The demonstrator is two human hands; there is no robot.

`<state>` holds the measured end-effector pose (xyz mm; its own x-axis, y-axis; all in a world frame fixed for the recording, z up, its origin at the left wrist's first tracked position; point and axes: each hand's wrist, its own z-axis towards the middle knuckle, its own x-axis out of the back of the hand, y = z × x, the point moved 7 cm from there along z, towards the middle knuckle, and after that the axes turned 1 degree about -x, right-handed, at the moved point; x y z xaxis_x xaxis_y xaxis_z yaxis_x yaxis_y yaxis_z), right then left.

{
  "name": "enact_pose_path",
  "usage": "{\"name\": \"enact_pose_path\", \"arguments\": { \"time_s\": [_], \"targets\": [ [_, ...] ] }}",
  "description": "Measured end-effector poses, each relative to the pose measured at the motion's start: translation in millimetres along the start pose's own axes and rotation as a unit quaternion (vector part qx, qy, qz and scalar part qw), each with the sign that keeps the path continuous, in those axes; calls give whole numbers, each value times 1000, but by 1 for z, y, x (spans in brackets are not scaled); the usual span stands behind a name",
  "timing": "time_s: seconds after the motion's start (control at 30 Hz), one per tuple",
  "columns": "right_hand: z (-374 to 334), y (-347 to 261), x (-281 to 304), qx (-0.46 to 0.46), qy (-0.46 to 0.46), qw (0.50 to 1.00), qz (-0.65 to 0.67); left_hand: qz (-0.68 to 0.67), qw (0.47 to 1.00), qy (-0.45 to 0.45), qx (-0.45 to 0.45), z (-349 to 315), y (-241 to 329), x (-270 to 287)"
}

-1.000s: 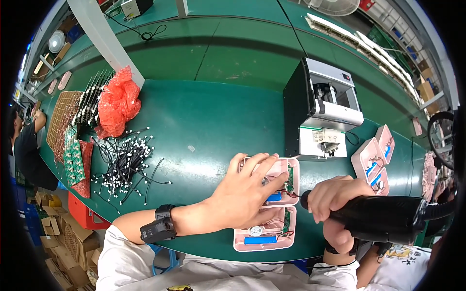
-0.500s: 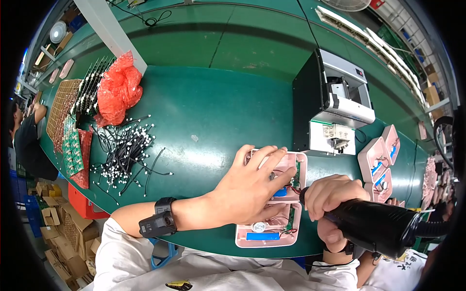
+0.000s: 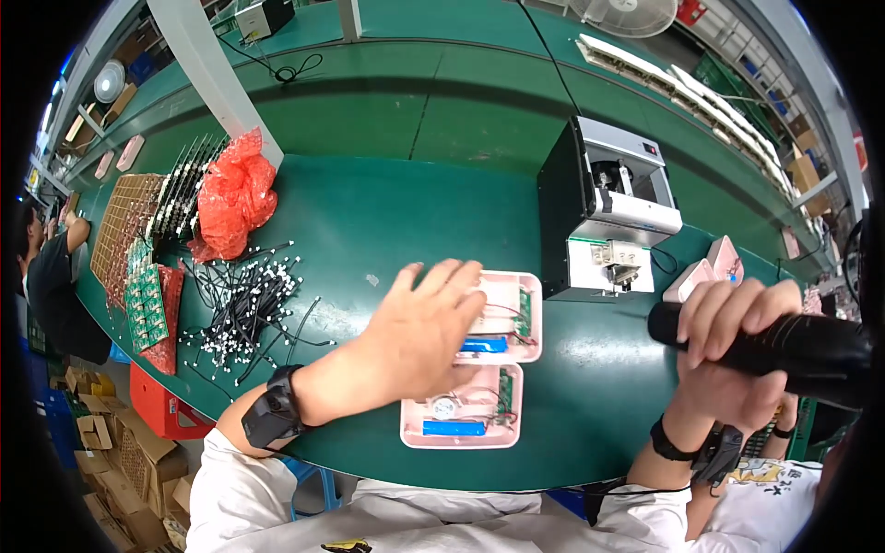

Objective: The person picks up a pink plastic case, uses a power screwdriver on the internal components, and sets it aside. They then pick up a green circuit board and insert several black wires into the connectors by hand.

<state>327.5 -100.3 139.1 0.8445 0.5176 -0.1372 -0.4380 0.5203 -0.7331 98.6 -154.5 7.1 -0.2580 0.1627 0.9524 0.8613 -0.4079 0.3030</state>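
The step in hand is judged to be fastening work on the two pink open housings lying side by side on the green surface (image 3: 387, 221). The upper housing (image 3: 516, 313) is pressed flat under the left hand (image 3: 424, 336); the lower housing (image 3: 461, 419) lies touching it, nearer the person's body, with a blue battery cell (image 3: 452, 428) and a small green board exposed inside.

For the step to be done well, the housing should be kept pinned so that it cannot slide, the fingers of the steadying hand should be kept off the wiring and clear of the tool's path, and the tool should be brought down square to the part.

The left grip is open: the palm is spread, fingers extended, resting on the upper housing and clasping nothing. The right hand (image 3: 733, 355) is closed firmly around a black powered driver (image 3: 784, 346), held level above the surface, to the right of the housings and apart from them. A black feeder unit (image 3: 599, 221) stands just behind.
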Motion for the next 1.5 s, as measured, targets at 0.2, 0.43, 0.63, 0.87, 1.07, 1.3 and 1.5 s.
{"name": "enact_pose_path", "arguments": {
  "time_s": [0.2,0.43,0.63,0.87,1.07,1.3,1.5],
  "targets": [
    [31,33,30,37,19,998,-54,21,957,230,176,16,-89,23],
    [14,47,20,-69,0,996,-55,-89,970,218,67,17,-34,3],
    [-22,40,-37,-103,-44,992,52,-159,982,74,-72,9,20,-28],
    [-41,52,-46,-145,-65,976,147,-185,975,78,-94,13,24,-37],
    [-46,63,-51,-130,-91,976,149,-179,977,73,-92,14,24,-38],
    [-45,69,-60,-111,-142,977,118,-172,978,72,-89,13,24,-36],
    [-44,71,-68,-96,-196,975,48,-163,981,54,-93,11,22,-36]
  ]
}}
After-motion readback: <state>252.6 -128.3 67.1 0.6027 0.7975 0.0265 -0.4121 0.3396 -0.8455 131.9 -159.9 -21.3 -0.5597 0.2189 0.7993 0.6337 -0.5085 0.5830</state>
